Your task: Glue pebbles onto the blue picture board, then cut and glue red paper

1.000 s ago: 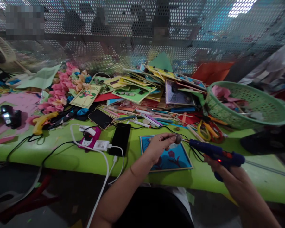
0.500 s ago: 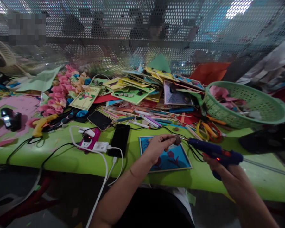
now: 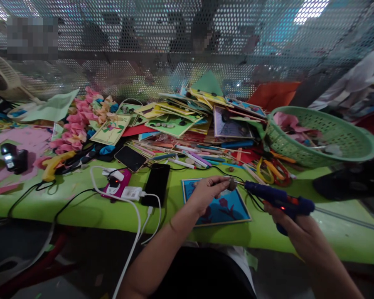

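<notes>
My left hand [image 3: 209,192] pinches a small grey-brown pebble [image 3: 232,184] between its fingertips. Beneath that hand lies a blue picture card [image 3: 237,209] with dark red flowers and a pale wooden border; the hand and forearm cover part of it. A dark blue hot glue gun [image 3: 277,199] with a lit red light is gripped in my right hand [image 3: 288,220]. Its nozzle points left, right beside the pebble; I cannot tell whether the two touch. Another small pebble [image 3: 231,169] rests on the green table behind the card.
Behind stand piled picture cards [image 3: 174,110], loose sticks and markers [image 3: 190,158], scissors [image 3: 279,170] and a green basket [image 3: 324,143]. To the left are a phone [image 3: 156,182], a pink power strip [image 3: 116,185] with white cables, and a yellow glue gun [image 3: 56,164]. A green table [image 3: 75,207] carries everything.
The glue gun and my right hand have shifted slightly left, with the nozzle still beside the pebble. My left hand keeps its pinch in nearly the same place.
</notes>
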A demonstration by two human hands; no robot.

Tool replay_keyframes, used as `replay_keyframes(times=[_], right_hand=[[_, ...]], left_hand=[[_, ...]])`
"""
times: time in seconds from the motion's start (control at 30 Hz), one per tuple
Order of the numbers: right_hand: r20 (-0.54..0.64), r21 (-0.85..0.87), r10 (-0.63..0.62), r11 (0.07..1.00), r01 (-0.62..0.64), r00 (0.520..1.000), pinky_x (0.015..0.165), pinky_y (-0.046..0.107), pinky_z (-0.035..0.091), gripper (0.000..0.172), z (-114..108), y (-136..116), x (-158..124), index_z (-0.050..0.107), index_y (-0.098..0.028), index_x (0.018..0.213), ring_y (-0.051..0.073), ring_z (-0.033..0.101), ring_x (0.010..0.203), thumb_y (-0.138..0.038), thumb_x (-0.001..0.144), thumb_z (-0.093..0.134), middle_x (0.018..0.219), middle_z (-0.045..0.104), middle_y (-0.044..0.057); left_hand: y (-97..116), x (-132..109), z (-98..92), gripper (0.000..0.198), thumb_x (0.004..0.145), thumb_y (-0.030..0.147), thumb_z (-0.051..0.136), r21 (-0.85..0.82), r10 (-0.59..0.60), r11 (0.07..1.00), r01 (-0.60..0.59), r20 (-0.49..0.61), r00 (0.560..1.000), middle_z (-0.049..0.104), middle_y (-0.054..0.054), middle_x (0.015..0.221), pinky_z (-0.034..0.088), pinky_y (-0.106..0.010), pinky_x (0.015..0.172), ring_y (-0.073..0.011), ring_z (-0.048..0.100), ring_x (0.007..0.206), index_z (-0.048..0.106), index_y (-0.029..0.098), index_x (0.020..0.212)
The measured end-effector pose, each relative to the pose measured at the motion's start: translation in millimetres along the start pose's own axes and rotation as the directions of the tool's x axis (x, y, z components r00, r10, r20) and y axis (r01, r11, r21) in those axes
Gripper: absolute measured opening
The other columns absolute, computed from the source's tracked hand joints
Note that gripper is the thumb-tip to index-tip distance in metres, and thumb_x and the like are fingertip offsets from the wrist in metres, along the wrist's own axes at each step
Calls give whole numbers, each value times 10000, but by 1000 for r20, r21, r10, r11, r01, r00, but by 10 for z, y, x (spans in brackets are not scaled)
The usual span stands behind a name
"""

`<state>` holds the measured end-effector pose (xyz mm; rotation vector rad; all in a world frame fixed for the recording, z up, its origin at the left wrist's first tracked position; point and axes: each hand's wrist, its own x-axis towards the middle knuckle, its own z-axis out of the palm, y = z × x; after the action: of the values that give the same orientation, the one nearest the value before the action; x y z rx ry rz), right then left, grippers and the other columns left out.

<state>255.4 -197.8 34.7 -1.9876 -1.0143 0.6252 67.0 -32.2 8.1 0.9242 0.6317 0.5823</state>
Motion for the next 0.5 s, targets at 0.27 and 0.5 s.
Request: replay_keyframes(times=[0.27,0.5], right_hand=[[-34,-6,24,1000,-25,999,494,266,425,497,-14,-2,0,790,-187,779,182,512,590,-668,696,700,623,619,36],[-27,24,31,999,-30,999,494,274,445,511,24,-7,5,786,-189,796,187,525,587,-678,670,710,633,640,37]], left_hand=[[13,-5,-6,523,668,531,839,-8,17,1000,-17,-10,1000,707,-30,831,247,-252,566,-61,329,574,797,144,1018],[-31,18,-30,525,675,522,842,-11,18,1000,-18,-2,1000,708,-28,823,245,-249,562,-61,342,579,799,144,1037]])
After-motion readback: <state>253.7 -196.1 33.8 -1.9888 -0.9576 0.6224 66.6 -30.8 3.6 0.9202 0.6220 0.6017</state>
